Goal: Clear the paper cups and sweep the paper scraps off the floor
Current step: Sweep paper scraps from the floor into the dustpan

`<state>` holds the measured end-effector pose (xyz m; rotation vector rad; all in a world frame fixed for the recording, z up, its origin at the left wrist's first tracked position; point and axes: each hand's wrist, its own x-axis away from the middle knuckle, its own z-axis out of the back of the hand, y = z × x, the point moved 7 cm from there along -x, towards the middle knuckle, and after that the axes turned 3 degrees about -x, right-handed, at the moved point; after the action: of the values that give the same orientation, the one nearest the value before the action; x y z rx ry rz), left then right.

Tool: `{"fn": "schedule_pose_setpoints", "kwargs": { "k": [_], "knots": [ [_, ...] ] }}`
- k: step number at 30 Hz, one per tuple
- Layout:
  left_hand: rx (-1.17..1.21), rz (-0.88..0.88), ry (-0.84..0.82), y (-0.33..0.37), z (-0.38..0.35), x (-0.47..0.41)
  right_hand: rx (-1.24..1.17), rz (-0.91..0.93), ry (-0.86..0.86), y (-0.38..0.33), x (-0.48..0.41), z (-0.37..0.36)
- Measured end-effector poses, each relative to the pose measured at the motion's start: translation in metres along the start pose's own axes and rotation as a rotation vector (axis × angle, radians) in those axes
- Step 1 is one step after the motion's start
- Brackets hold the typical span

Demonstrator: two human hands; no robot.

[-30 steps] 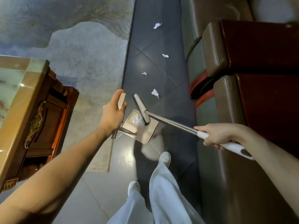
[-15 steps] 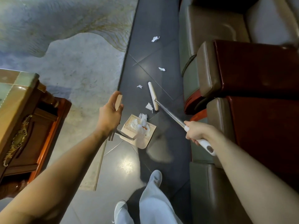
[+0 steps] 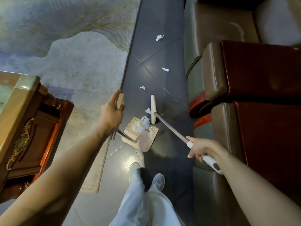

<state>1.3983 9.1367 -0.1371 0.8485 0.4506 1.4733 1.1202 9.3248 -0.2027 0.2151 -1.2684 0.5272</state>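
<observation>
Beige dustpan (image 3: 144, 145): stands on the dark tile floor (image 3: 146, 54) just ahead of the person's feet, between the rug's edge and the sofa's base. It shows as a diamond, one corner toward the feet and the opposite corner toward the broom head.
Pan contents: a heap of white crumpled paper (image 3: 143, 126) with a small orange fleck lies against the pan's far side.
Left hand (image 3: 110, 114): fingers curled round the top of the dustpan handle (image 3: 121, 100), which rises from the pan's left side on thin metal rods.
Right hand (image 3: 201, 149): wrapped round the broom's white grip (image 3: 210, 160), where the grip meets the metal shaft.
Broom head (image 3: 153, 109): a pale bar on the floor just beside the pan's far right edge. Its long axis runs away from the person, along the tile strip. The shaft (image 3: 171, 128) slants back and rightward up to the hand.
Scrap at the head (image 3: 148, 110): touches the bar's left face, on the pan's side, and is judged next to go in.
Loose scraps: three more lie strung along the strip beyond the head, well apart: nearest (image 3: 142, 87), middle (image 3: 165, 69), farthest (image 3: 159, 37).
Paper cups: none in view, so whether they are cleared cannot be told.
Progress: sweeping is judged partly done. Several pieces are in the pan and four are left on the floor.
Surroundings: rug (image 3: 81, 62) at left, wooden table (image 3: 19, 103) at the near left, sofa (image 3: 219, 79) along the right.
</observation>
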Motion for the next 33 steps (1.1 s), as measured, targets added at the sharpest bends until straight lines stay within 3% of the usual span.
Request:
{"fn": "schedule_pose_setpoints", "kwargs": {
  "k": [8, 13, 28, 33],
  "knots": [
    [-0.031, -0.045, -0.046, -0.007, 0.011, 0.001, 0.423, 0.010, -0.057, -0.006, 0.052, -0.002],
    [-0.031, -0.068, -0.080, -0.010, 0.023, -0.010, 0.639, 0.044, -0.006, -0.030, 0.081, 0.017],
    [0.054, 0.003, 0.026, 0.009, 0.052, -0.145, 0.371, 0.158, 0.086, -0.175, 0.022, 0.110],
    [0.082, 0.063, 0.051, 0.026, 0.043, -0.199, 0.502, 0.189, 0.136, -0.236, -0.028, 0.154]
  ]
}}
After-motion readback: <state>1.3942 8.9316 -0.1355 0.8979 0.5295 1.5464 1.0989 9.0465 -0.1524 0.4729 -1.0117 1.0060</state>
